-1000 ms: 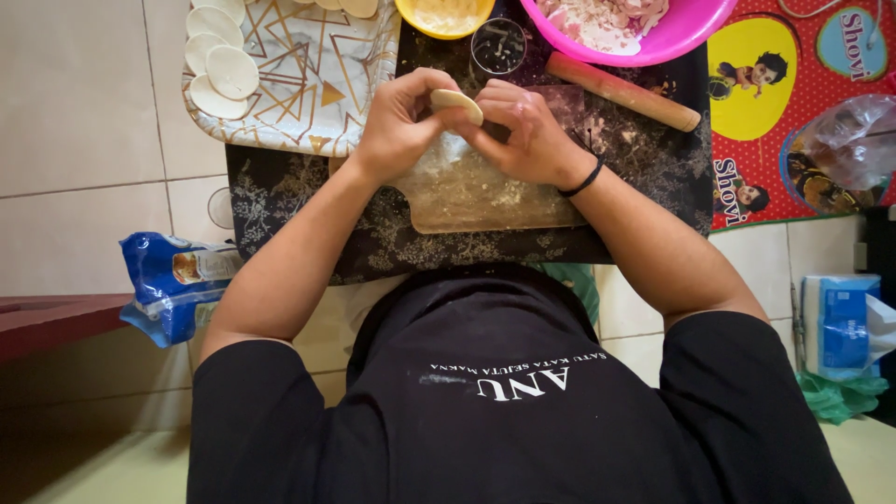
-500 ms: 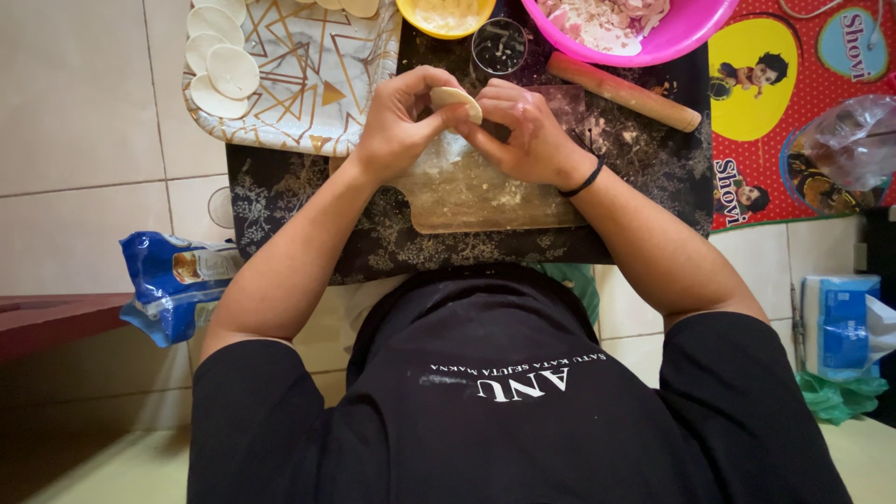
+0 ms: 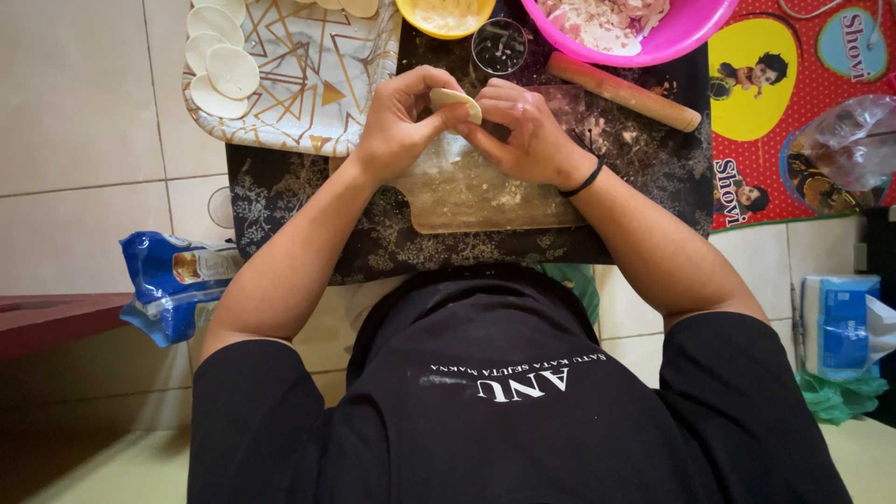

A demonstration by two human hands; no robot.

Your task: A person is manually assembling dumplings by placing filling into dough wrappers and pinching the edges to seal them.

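Both of my hands hold one small pale folded dough piece [image 3: 455,99] above a floured wooden board [image 3: 485,196]. My left hand [image 3: 401,121] pinches its left side with fingers curled. From the right, my right hand [image 3: 523,131], with a black band on the wrist, pinches the same piece. The board lies on a dark flower-patterned cloth [image 3: 299,224] on the tiled floor.
A patterned tray [image 3: 308,84] with round dough discs [image 3: 219,56] lies at upper left. A yellow bowl [image 3: 446,17], a small dark cup [image 3: 498,47], a pink bowl of filling [image 3: 625,23] and a wooden rolling pin [image 3: 623,91] stand behind. A blue packet [image 3: 173,285] lies left, a tissue pack [image 3: 840,322] right.
My fingers have shifted slightly along the dough piece's edge; hands and dough stay in the same place.
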